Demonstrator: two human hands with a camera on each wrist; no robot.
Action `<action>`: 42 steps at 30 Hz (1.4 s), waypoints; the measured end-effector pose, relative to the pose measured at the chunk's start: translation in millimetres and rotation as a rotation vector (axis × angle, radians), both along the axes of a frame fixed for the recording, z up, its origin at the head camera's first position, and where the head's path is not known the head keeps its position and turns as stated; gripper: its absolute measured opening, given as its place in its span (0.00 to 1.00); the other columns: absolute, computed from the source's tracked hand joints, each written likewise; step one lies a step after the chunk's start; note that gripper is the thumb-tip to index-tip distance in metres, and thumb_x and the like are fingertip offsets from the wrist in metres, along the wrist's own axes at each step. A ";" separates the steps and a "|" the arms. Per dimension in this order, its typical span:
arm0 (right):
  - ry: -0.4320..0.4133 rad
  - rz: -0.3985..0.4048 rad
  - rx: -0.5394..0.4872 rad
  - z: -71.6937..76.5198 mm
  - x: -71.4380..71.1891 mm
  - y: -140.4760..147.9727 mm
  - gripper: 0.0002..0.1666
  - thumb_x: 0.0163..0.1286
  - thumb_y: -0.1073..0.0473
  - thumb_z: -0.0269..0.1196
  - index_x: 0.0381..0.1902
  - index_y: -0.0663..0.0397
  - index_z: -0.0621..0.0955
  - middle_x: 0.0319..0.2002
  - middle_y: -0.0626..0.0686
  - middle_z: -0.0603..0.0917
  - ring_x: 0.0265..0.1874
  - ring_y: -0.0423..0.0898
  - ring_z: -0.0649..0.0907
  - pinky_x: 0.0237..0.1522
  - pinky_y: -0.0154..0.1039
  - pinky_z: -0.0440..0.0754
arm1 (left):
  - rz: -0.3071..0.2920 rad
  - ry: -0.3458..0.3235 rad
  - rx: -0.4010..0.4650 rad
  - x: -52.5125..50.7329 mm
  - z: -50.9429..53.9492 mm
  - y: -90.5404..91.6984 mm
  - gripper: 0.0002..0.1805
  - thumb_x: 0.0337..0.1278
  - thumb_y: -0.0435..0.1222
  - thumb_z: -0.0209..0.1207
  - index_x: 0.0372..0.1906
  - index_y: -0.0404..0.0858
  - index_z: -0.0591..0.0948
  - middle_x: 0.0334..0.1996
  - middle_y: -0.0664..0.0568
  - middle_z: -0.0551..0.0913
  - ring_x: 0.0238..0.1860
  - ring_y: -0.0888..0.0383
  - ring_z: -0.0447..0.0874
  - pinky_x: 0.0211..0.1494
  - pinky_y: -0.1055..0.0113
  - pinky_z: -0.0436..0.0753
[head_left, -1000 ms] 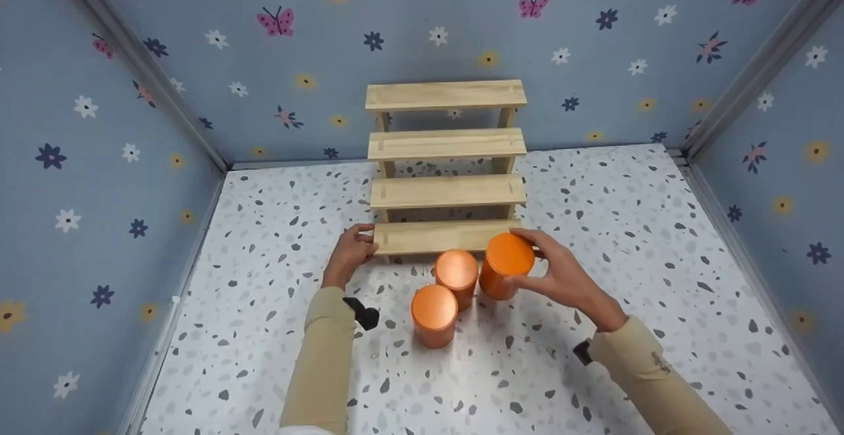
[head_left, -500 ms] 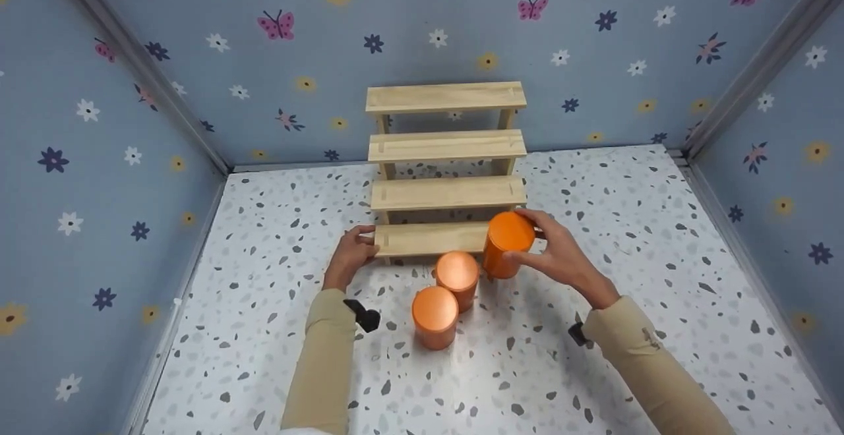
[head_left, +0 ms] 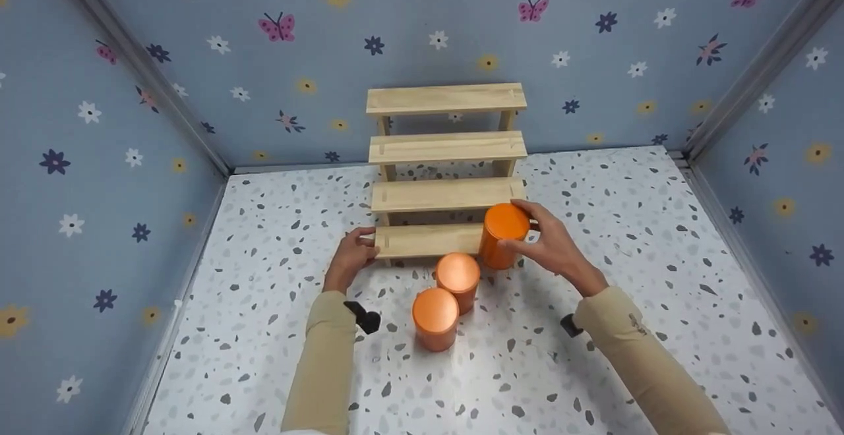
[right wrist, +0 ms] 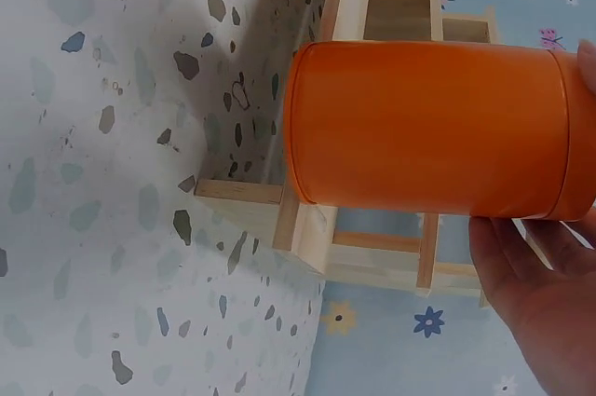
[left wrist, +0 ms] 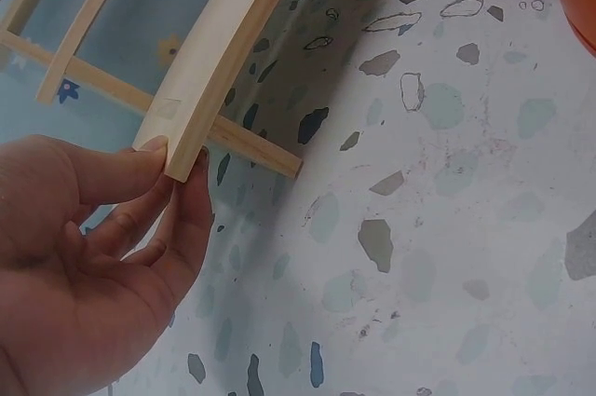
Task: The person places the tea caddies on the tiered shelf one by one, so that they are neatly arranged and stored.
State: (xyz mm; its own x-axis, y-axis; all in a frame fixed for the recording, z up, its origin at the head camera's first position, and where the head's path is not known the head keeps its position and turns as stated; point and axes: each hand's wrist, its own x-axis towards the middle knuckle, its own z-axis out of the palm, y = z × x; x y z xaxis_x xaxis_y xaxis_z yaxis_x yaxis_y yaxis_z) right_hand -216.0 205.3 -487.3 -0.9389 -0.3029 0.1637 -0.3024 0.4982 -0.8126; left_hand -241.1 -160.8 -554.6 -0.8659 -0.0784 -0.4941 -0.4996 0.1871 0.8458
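Observation:
My right hand (head_left: 552, 245) grips an orange lidded canister (head_left: 504, 237) near its top, thumb and fingers on opposite sides. The canister is upright over the right end of the lowest step of a wooden stepped shelf (head_left: 428, 240); in the right wrist view its base (right wrist: 307, 126) is close to that step, and I cannot tell whether it touches. With thumb above and fingers below, my left hand (left wrist: 102, 228) pinches the left end of the same step (left wrist: 200, 88). Two more orange canisters, one (head_left: 457, 277) behind the other (head_left: 435, 316), stand on the floor in front of the shelf.
Three higher steps, including the top one (head_left: 446, 97), rise toward the flowered blue back wall (head_left: 435, 13). Side walls (head_left: 86, 224) close in left and right. Speckled white flooring (head_left: 277, 224) spreads around the shelf.
My right hand has raised the canister and carried it away from me, from in front of the lowest step to over its right end. The left hand keeps its hold on the step.

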 end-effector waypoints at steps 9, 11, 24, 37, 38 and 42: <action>-0.023 -0.007 -0.006 -2.6 -11.6 -2.5 0.50 0.56 0.40 0.69 0.70 0.56 0.63 0.64 0.54 0.72 0.58 0.50 0.74 0.61 0.51 0.73 | -0.007 0.011 0.024 1.5 -1.0 -0.9 0.27 0.62 0.26 0.52 0.66 0.40 0.67 0.58 0.40 0.74 0.50 0.52 0.77 0.59 0.56 0.75; -0.027 -0.011 -0.008 -2.9 -12.6 -2.9 0.51 0.56 0.40 0.69 0.70 0.55 0.63 0.64 0.54 0.71 0.58 0.50 0.74 0.61 0.50 0.72 | -0.003 0.012 0.026 1.7 -1.1 -0.9 0.27 0.61 0.26 0.52 0.66 0.40 0.67 0.58 0.40 0.74 0.50 0.52 0.77 0.59 0.56 0.75; -0.034 -0.018 -0.022 -5.0 -17.9 -4.1 0.51 0.56 0.39 0.68 0.71 0.51 0.61 0.66 0.54 0.69 0.60 0.50 0.72 0.63 0.51 0.71 | 0.013 0.019 0.045 1.5 -0.9 0.5 0.27 0.61 0.25 0.52 0.66 0.39 0.68 0.56 0.39 0.75 0.47 0.54 0.77 0.60 0.55 0.75; -0.014 -0.009 -0.031 26.2 -4.3 -16.4 0.45 0.61 0.56 0.68 0.70 0.64 0.61 0.64 0.63 0.69 0.60 0.57 0.72 0.62 0.55 0.69 | 0.010 0.031 0.041 2.8 0.5 0.0 0.27 0.61 0.25 0.52 0.66 0.39 0.68 0.55 0.39 0.75 0.46 0.53 0.78 0.60 0.54 0.75; -0.014 -0.010 -0.034 26.2 -4.4 -16.3 0.45 0.61 0.56 0.68 0.70 0.64 0.61 0.64 0.63 0.69 0.61 0.57 0.72 0.62 0.54 0.69 | 0.011 0.031 0.038 2.8 0.6 0.0 0.27 0.61 0.25 0.52 0.66 0.39 0.68 0.55 0.40 0.75 0.46 0.54 0.78 0.60 0.54 0.75; -0.010 -0.008 -0.035 25.8 -6.0 -16.3 0.44 0.62 0.57 0.67 0.70 0.65 0.61 0.64 0.63 0.70 0.60 0.57 0.72 0.62 0.55 0.69 | 0.012 0.032 0.029 3.0 1.1 -0.1 0.27 0.60 0.25 0.52 0.66 0.39 0.69 0.55 0.39 0.75 0.45 0.54 0.78 0.59 0.54 0.75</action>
State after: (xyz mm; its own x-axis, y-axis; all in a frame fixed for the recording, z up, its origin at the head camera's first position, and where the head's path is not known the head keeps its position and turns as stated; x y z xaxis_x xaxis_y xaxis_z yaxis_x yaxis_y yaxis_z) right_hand -222.0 188.9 -461.5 -0.9427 -0.2901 0.1646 -0.2905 0.4720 -0.8324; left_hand -238.2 -160.9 -553.5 -0.8804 -0.0749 -0.4683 -0.4742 0.1564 0.8664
